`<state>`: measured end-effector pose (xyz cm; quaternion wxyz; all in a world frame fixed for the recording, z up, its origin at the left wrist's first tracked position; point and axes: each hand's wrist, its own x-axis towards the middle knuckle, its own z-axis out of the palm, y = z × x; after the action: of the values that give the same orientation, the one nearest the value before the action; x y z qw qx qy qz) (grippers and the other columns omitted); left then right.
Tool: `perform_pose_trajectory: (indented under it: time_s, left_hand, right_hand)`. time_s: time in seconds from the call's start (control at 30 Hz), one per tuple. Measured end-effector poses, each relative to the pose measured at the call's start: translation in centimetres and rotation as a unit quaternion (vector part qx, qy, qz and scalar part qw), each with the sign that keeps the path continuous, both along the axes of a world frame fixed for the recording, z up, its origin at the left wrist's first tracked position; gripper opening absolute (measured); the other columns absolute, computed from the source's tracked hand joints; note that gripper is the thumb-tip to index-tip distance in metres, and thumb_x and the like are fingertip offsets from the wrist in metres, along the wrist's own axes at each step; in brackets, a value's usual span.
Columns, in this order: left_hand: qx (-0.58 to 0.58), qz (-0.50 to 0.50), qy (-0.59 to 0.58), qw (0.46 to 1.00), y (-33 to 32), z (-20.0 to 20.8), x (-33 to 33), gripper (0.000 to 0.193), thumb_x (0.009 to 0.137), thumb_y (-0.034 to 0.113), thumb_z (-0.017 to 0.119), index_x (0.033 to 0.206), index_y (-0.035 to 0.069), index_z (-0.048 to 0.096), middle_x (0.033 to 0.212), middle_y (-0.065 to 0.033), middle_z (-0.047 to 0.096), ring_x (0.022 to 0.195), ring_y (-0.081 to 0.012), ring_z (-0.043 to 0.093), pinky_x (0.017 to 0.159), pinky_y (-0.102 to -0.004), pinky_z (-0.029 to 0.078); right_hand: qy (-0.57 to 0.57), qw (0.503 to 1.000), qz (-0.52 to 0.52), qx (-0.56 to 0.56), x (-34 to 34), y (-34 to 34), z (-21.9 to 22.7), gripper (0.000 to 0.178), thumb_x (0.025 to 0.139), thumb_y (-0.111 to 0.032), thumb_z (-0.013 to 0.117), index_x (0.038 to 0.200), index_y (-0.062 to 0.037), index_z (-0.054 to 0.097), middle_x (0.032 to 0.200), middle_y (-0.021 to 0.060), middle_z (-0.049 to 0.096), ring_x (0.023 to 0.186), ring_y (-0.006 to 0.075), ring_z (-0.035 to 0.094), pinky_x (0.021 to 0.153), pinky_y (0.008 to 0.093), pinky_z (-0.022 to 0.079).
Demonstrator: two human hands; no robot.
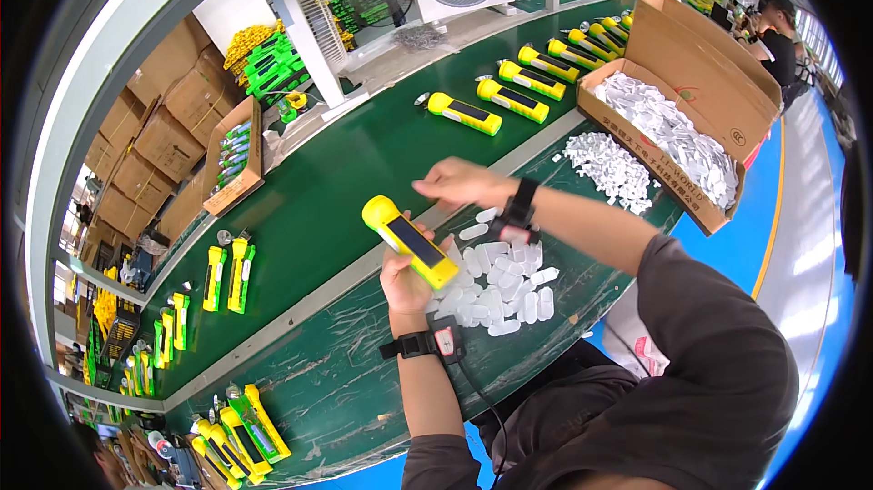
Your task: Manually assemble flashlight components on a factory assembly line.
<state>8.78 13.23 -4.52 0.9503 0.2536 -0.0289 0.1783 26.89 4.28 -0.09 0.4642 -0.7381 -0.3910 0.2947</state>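
My left hand [405, 283] is wrapped round a yellow flashlight [416, 242] with a dark solar panel along its body, tilted with its round head away from me. Just beyond and to the right of it hovers my right hand [462, 183], fingers curled and pinched together, slightly blurred. Whatever sits in that pinch, if anything, is too small to make out. Under my right wrist, on the green bench [355, 372], lies a loose pile of pale oval plastic pieces [498, 285].
A cardboard box [655, 167] full of white pieces stands at the right, beside a heap of small white parts [607, 167]. Rows of yellow flashlights [514, 99] lie on the green conveyor belt [364, 149]. More flashlights [241, 435] lie at the near left. A metal frame post [309, 26] rises behind.
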Motion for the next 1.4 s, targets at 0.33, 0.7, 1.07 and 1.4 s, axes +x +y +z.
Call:
perform_pose_trajectory:
  time_s: [0.33,0.7,1.07,1.4]
  left_hand:
    - [-0.048,0.026,0.082,0.995,0.6,-0.7,0.5,0.050,0.086,0.033,0.055,0.131,0.013,0.046,0.085,-0.0055,0.056,0.069,-0.0153,0.050,0.063,-0.0372,0.046]
    - [0.050,0.067,0.184,0.979,0.5,-1.9,0.8,0.037,0.089,0.029,0.054,0.116,0.004,0.050,0.103,-0.0047,0.060,0.084,-0.0128,0.059,0.055,-0.0242,0.049]
    - [0.053,0.087,0.130,0.986,-0.1,-1.8,1.3,0.047,0.092,0.025,0.047,0.136,0.014,0.034,0.122,-0.0102,0.054,0.080,-0.0169,0.058,0.061,-0.0282,0.050]
    - [0.213,0.118,0.055,0.968,-1.2,-1.3,3.0,0.065,0.084,0.002,0.054,0.142,0.016,0.027,0.124,-0.0109,0.050,0.091,-0.0214,0.058,0.070,-0.0336,0.053]
  right_hand:
    - [-0.505,0.821,-0.096,-0.249,9.6,-16.7,-3.9,0.046,0.065,-0.034,0.079,0.085,0.0032,0.061,0.078,0.0235,0.063,0.078,0.0407,0.064,0.066,0.0458,0.053]
    - [-0.442,0.865,-0.129,-0.199,8.2,-16.0,-2.6,0.028,0.077,-0.012,0.066,0.096,0.0049,0.054,0.082,0.0247,0.063,0.078,0.0420,0.063,0.066,0.0466,0.052]
    - [0.018,0.986,-0.071,0.152,0.1,-8.1,2.6,0.012,0.078,-0.005,0.067,0.084,0.0040,0.061,0.073,0.0110,0.066,0.060,0.0140,0.064,0.055,0.0274,0.054]
    - [0.214,0.940,-0.073,0.256,-2.6,-1.0,-0.3,0.015,0.087,-0.013,0.063,0.094,-0.0005,0.062,0.087,0.0070,0.066,0.076,0.0122,0.062,0.067,0.0264,0.053]
